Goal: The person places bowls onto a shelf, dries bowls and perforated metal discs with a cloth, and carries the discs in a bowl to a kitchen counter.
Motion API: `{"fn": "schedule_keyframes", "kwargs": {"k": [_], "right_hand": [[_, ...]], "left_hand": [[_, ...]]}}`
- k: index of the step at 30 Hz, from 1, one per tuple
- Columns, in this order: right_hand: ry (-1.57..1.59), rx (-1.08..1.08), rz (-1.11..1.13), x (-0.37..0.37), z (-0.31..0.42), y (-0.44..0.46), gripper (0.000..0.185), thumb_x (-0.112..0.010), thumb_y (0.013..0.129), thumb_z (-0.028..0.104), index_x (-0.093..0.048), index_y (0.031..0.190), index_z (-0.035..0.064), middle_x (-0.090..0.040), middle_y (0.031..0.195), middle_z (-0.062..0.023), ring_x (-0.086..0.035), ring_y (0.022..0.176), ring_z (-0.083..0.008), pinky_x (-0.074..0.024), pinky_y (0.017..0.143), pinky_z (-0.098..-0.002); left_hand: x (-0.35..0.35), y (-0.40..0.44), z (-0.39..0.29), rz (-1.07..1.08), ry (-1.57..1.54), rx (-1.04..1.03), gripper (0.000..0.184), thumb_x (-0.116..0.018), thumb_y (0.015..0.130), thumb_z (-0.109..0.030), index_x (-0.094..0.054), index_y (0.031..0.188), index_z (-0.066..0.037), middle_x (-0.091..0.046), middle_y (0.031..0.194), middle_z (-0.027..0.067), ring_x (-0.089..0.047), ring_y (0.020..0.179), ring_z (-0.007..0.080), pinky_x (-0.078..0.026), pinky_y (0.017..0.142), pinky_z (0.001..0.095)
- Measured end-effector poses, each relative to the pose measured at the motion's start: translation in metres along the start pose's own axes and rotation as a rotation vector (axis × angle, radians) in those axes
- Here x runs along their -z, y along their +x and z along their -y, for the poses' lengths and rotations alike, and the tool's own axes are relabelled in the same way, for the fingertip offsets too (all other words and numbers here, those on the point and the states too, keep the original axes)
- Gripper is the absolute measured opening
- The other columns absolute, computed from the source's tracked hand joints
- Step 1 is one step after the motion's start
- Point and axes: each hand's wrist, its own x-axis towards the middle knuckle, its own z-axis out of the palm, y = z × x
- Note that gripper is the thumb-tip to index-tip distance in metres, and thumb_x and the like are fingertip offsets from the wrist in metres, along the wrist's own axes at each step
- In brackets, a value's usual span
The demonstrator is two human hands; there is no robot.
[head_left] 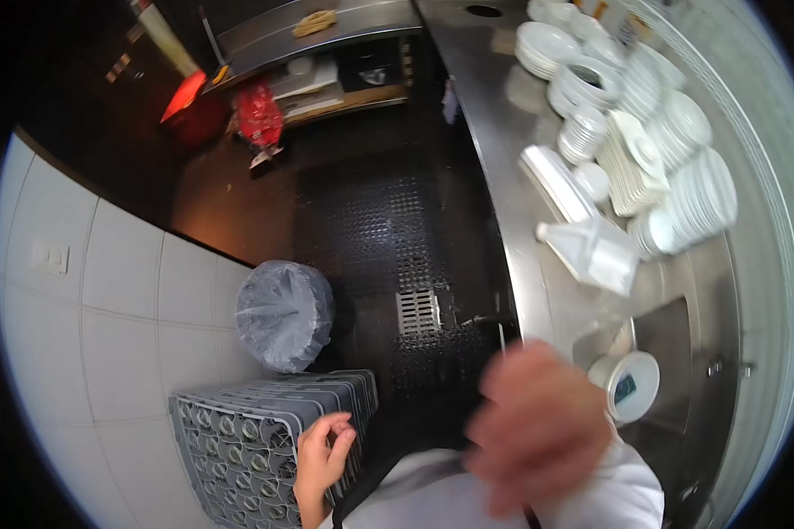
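My left hand point(324, 451) is raised beside a stack of grey glass racks point(273, 397), its fingers loosely curled and apart, with nothing between them. Glasses show in the rack compartments. My right hand point(534, 423) is up in front of my white sleeve, close to the steel counter's edge, and smeared by motion, so its fingers and anything in them cannot be made out. Just right of it, a white bucket point(635, 388) with a green item inside stands in the sink point(666, 339).
Stacks of white plates point(701, 198) and bowls, and a white plastic jug point(595, 251), stand on the steel counter point(494, 115). A lined bin point(284, 313) is by the tiled wall. A drain grate point(417, 312) lies in the dark floor. Red bags point(258, 113) hang by a shelf.
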Motion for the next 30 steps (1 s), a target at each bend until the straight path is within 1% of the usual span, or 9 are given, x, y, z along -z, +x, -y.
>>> {"fn": "schedule_keyframes", "kwargs": {"k": [3,5,11,15,16,19,25,28,30], "right_hand": [[0.155,-0.025,-0.039,0.036,-0.001,0.024,0.019,-0.066,0.092,0.007,-0.069,0.102,0.0224,-0.06,0.077,-0.0045,-0.053,0.063,-0.0169,-0.0453,0.061,-0.0326],[0.373,0.138,0.053,0.052,-0.051,0.04,0.029,-0.065,0.094,0.007,-0.067,0.11,0.032,-0.061,0.079,-0.0042,-0.052,0.061,-0.0148,-0.045,0.06,-0.0314],[0.738,-0.099,0.269,0.08,-0.186,0.098,0.024,-0.061,0.097,0.007,-0.068,0.107,0.0272,-0.058,0.08,-0.0025,-0.049,0.056,-0.0112,-0.0418,0.056,-0.0294],[0.62,-0.06,0.297,0.092,-0.292,0.171,0.024,-0.06,0.097,0.007,-0.069,0.106,0.027,-0.057,0.08,-0.004,-0.047,0.054,-0.0114,-0.0406,0.055,-0.0289],[0.606,-0.064,0.253,0.093,-0.314,0.194,0.024,-0.06,0.097,0.007,-0.069,0.107,0.0269,-0.057,0.081,-0.0045,-0.047,0.053,-0.0113,-0.0404,0.055,-0.0289],[0.59,-0.051,0.251,0.107,-0.371,0.262,0.027,-0.059,0.096,0.003,-0.069,0.107,0.0244,-0.057,0.082,-0.0065,-0.045,0.052,-0.012,-0.039,0.054,-0.0288],[0.731,-0.077,0.306,0.139,-0.482,0.33,0.025,-0.059,0.094,0.001,-0.07,0.106,0.0208,-0.056,0.083,-0.008,-0.045,0.054,-0.0129,-0.0383,0.053,-0.0316],[0.611,-0.02,0.299,0.169,-0.55,0.349,0.024,-0.062,0.094,0.006,-0.07,0.107,0.0248,-0.057,0.085,-0.0087,-0.047,0.054,-0.0134,-0.0392,0.053,-0.0342],[0.559,-0.162,0.225,0.2,-0.591,0.353,0.016,-0.071,0.084,0.005,-0.071,0.098,0.012,-0.064,0.084,-0.0089,-0.057,0.064,-0.0209,-0.0473,0.063,-0.0395]], "left_hand": [[-0.001,0.071,-0.003,0.082,-0.027,0.015,0.024,-0.07,0.089,-0.011,-0.066,0.11,-0.002,-0.068,0.083,0.0113,-0.066,0.073,0.0204,-0.051,0.068,0.0302],[0.002,0.122,-0.001,0.153,-0.028,0.036,0.024,-0.071,0.088,-0.011,-0.066,0.11,-0.002,-0.068,0.084,0.0113,-0.066,0.075,0.02,-0.052,0.067,0.0304],[0.011,0.305,0.027,0.223,0.001,-0.061,0.023,-0.071,0.089,-0.01,-0.066,0.11,-0.002,-0.068,0.087,0.0112,-0.066,0.076,0.0202,-0.052,0.066,0.0316],[0.041,0.437,0.048,0.262,0.058,-0.138,0.027,-0.07,0.088,-0.009,-0.065,0.113,-0.003,-0.069,0.086,0.0102,-0.067,0.077,0.021,-0.051,0.064,0.0324],[0.051,0.468,0.053,0.27,0.122,-0.174,0.027,-0.07,0.088,-0.012,-0.064,0.112,-0.003,-0.068,0.088,0.0133,-0.067,0.079,0.028,-0.053,0.07,0.0364],[0.091,0.558,0.035,0.266,-0.013,-0.109,0.027,-0.07,0.088,-0.013,-0.065,0.112,-0.003,-0.068,0.088,0.0132,-0.066,0.079,0.0294,-0.053,0.071,0.0377],[0.136,0.734,0.001,0.287,0.145,-0.321,0.026,-0.071,0.087,-0.011,-0.064,0.112,-0.004,-0.066,0.087,0.0122,-0.065,0.08,0.0296,-0.053,0.072,0.0393],[0.14,0.818,-0.004,0.235,0.186,-0.412,0.026,-0.071,0.087,-0.01,-0.065,0.111,-0.002,-0.067,0.091,0.0127,-0.066,0.086,0.0293,-0.053,0.073,0.0374],[0.137,0.869,-0.001,0.162,0.206,-0.406,0.026,-0.071,0.087,-0.01,-0.065,0.11,-0.002,-0.067,0.092,0.013,-0.066,0.086,0.0295,-0.054,0.076,0.0377]]}}
